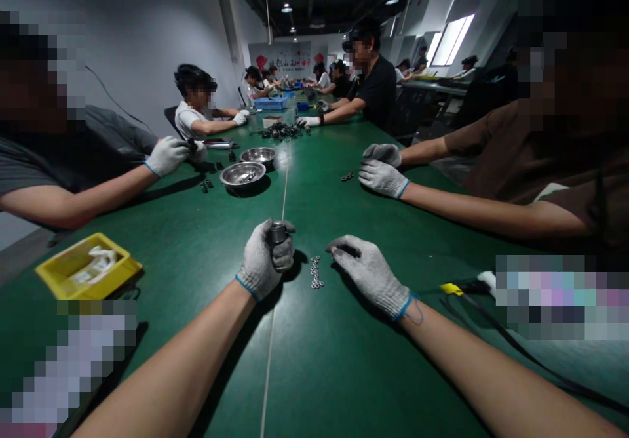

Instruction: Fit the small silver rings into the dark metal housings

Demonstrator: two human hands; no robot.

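Note:
My left hand (263, 261), in a white knitted glove with a blue cuff, is wrapped round a short metal cylinder (278, 231). The cylinder's ringed top shows above the fingers; its lower part is hidden in the palm. To the right of it, several small metal rings (315, 273) lie in a narrow cluster on the green table (314, 372). My right hand (369, 273), gloved the same way, hovers just right of the rings. Its thumb and forefinger come together at the tips, and anything between them is too small to make out.
Two steel bowls, the nearer one (243, 177) holding small parts, stand ahead on the left. A yellow bin (91, 267) sits at left. Co-workers' gloved hands work on both sides, with a few rings (346, 177) by the right one. A black cable (511, 333) runs along the right.

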